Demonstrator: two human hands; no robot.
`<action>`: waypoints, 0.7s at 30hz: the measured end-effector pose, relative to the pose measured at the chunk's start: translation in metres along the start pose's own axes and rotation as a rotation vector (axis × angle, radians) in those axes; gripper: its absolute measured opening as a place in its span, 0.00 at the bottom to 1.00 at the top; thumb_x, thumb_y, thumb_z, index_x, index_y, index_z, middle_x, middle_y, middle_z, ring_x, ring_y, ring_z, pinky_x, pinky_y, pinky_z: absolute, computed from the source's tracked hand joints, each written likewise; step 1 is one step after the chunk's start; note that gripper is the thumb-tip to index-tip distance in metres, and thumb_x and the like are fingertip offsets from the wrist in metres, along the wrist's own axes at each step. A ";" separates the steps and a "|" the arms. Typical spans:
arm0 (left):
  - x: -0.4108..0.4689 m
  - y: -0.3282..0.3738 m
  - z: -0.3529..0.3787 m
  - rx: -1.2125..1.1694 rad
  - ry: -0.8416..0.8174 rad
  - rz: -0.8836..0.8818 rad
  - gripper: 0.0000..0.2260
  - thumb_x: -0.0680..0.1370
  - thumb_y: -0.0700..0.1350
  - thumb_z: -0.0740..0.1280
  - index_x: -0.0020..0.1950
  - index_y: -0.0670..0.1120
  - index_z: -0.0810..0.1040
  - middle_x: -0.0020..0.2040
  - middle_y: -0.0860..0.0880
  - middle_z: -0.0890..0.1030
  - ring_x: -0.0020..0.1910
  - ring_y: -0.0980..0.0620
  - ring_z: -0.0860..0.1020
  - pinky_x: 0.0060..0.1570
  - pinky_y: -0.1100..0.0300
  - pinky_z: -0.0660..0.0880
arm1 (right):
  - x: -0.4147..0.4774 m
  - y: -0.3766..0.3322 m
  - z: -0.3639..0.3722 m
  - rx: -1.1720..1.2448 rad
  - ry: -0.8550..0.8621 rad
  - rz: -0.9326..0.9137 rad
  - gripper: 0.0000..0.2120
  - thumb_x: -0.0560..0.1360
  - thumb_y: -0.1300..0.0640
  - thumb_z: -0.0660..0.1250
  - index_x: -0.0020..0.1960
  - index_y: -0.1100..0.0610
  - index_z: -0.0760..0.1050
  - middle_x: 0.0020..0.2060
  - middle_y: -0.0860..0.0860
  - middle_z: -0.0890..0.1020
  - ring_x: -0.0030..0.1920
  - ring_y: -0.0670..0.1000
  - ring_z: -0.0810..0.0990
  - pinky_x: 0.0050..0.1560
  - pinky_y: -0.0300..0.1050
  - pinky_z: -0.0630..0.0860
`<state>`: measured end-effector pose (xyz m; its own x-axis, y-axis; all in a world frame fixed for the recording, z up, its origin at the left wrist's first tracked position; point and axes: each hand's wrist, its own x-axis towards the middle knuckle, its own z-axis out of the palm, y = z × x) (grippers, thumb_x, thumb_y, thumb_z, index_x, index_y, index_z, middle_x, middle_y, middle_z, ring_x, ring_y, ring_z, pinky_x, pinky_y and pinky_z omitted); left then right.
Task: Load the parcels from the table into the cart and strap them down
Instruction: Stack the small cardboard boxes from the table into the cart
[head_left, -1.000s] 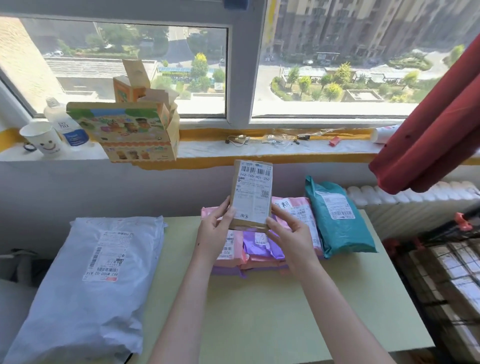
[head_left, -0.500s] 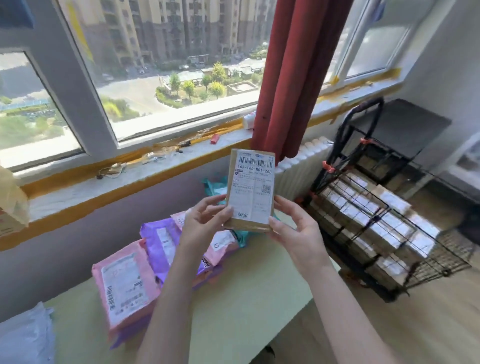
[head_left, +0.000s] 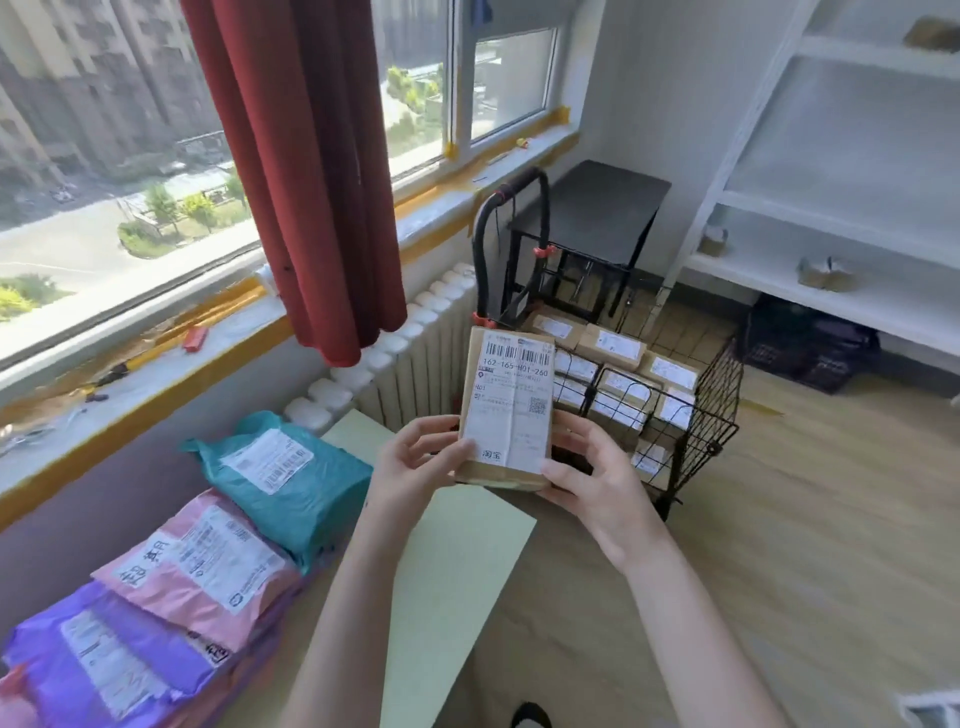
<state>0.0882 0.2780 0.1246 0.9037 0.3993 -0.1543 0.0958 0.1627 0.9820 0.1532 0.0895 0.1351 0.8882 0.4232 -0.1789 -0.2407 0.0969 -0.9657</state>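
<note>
Since half a second ago the view has swung further right: the cart now sits almost straight behind the held box, the table has slid to the lower left, and white shelving has come into sight on the right. Taking the cart (head_left: 719, 415) as the landmark, far to its left on the pale green table (head_left: 457, 561) lies a row of soft mail bags: a purple bag (head_left: 104, 660) nearest the frame edge, a pink bag (head_left: 202, 561) overlapping it, then a teal bag (head_left: 296, 483) closest to the cart. Above them, left of the cart, hangs a red curtain (head_left: 311, 171) against the window, with a white radiator (head_left: 415, 353) just beside the cart's handle. Directly in front of the cart, the left hand (head_left: 415, 467) and right hand (head_left: 597, 483) hold a brown cardboard box (head_left: 506, 410) upright in the air, label facing the camera; it partly hides the cart's near side. Left fingers curl behind the box's lower left edge with the thumb on the label face; right fingers wrap the lower right corner, thumb at the bottom edge. Inside the cart, small brown parcels (head_left: 618, 348) with white labels lie packed flat in rows, touching one another. Behind the cart stands a dark stool (head_left: 597, 208); to the cart's right, white shelves (head_left: 831, 156) hold a few small items, too blurred to identify.
</note>
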 end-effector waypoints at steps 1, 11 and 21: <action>0.009 -0.001 0.015 0.006 -0.014 -0.011 0.19 0.67 0.47 0.78 0.55 0.46 0.80 0.50 0.45 0.84 0.46 0.50 0.83 0.42 0.60 0.80 | 0.005 -0.003 -0.014 0.013 0.012 0.001 0.23 0.74 0.69 0.68 0.66 0.55 0.72 0.62 0.55 0.77 0.53 0.49 0.83 0.53 0.51 0.80; 0.095 -0.008 0.175 0.018 -0.156 -0.006 0.17 0.67 0.49 0.74 0.54 0.48 0.79 0.48 0.47 0.85 0.47 0.50 0.83 0.44 0.53 0.80 | 0.042 -0.032 -0.150 0.048 0.228 -0.044 0.23 0.73 0.72 0.67 0.64 0.55 0.72 0.59 0.53 0.78 0.56 0.51 0.80 0.49 0.45 0.81; 0.155 -0.034 0.256 0.049 -0.303 -0.160 0.19 0.68 0.47 0.76 0.55 0.43 0.77 0.50 0.44 0.84 0.47 0.48 0.84 0.40 0.55 0.78 | 0.071 -0.025 -0.224 0.110 0.434 -0.005 0.20 0.73 0.72 0.67 0.61 0.54 0.75 0.60 0.57 0.77 0.47 0.46 0.80 0.45 0.41 0.80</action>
<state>0.3318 0.1032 0.0954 0.9577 0.0845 -0.2751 0.2601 0.1550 0.9531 0.3101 -0.0844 0.1043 0.9659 0.0076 -0.2589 -0.2550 0.2036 -0.9453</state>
